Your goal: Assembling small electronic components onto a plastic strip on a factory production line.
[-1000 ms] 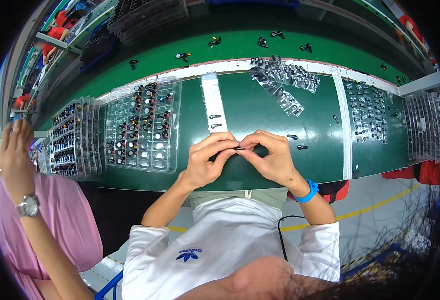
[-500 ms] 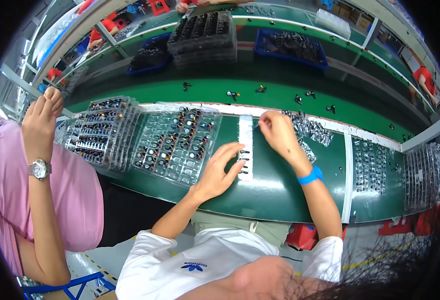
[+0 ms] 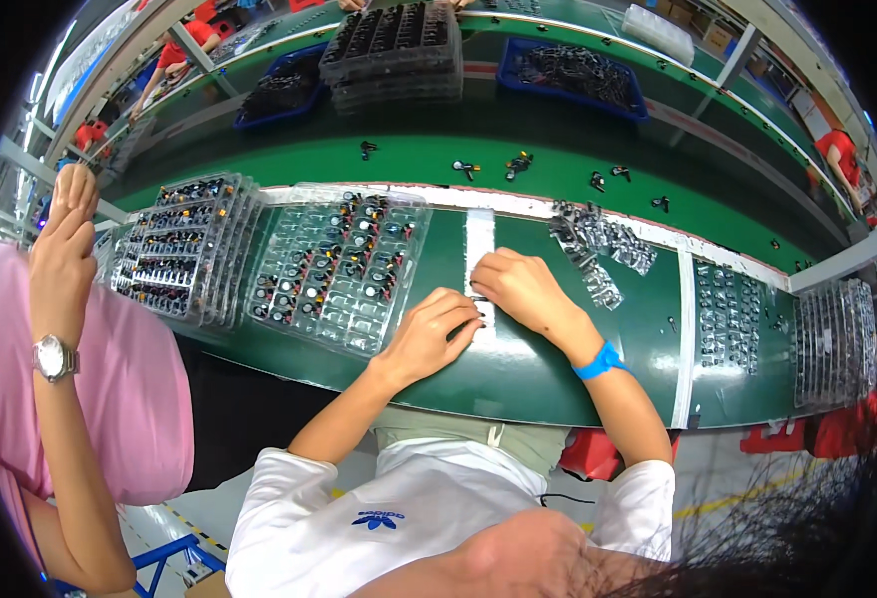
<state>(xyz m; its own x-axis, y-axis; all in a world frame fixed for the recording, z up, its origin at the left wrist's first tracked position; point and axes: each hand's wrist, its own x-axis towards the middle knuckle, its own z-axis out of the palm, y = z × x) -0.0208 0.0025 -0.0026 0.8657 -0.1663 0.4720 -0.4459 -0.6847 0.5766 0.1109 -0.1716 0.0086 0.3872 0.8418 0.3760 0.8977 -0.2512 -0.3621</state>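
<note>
On the green worktop before me lies a narrow white strip, with a few small dark parts around its middle, mostly covered by my fingers. My left hand rests at its left edge, index finger and thumb curled towards each other over the strip. My right hand, with a blue band on the wrist, reaches across from the right. Its fingers are pinched together on the strip, close to the left fingertips. Whatever is between the fingers of either hand is too small or hidden.
Left of the strip lie a clear tray of small wired parts and a tray stack. Silvery small parts are piled to the right, beyond them a tray stack. A co-worker's hands are raised at left. Loose parts dot the green belt.
My right hand has moved left and nearer, from beside the strip's far end onto its middle. My left fingers have drawn closer together. The whole view has shifted slightly.
</note>
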